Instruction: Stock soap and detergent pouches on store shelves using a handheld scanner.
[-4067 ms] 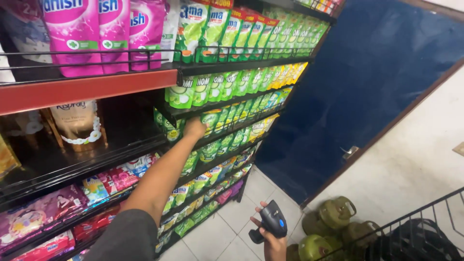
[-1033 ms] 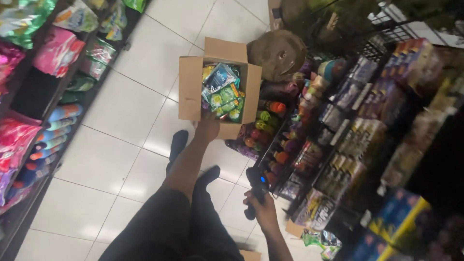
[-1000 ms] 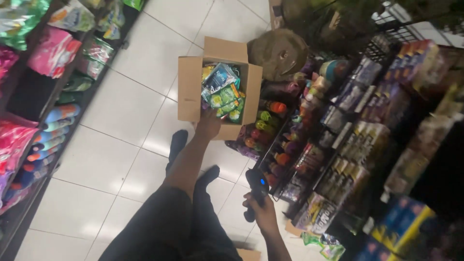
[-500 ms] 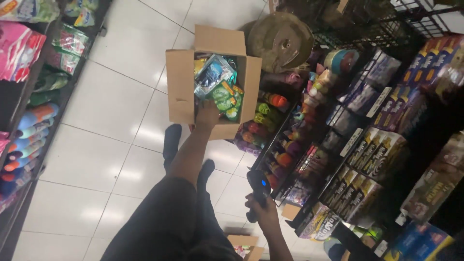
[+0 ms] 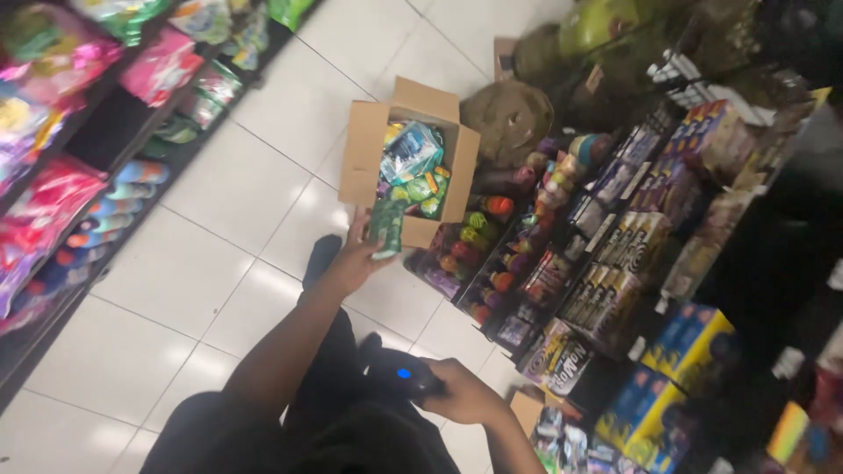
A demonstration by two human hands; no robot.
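My left hand (image 5: 356, 257) grips a small green pouch (image 5: 385, 228) lifted just out of an open cardboard box (image 5: 363, 154) on the tiled floor. The box holds several green and blue pouches (image 5: 411, 167). My right hand (image 5: 465, 395) is low near my body, closed around a black handheld scanner (image 5: 399, 376) with a blue light. My dark trousers and shoes show below the left arm.
Shelves of colourful pouches (image 5: 79, 167) line the left of the aisle. On the right, racks hold bottles (image 5: 492, 254) and boxed goods (image 5: 615, 272). A round brown object (image 5: 507, 118) and green gas cylinders (image 5: 606, 35) stand beyond the box. White floor tiles (image 5: 176, 290) lie between.
My left hand was reaching into the box; now it has pulled back with a green pouch in it. The view has shifted closer. Earlier still, that hand was at the left shelf.
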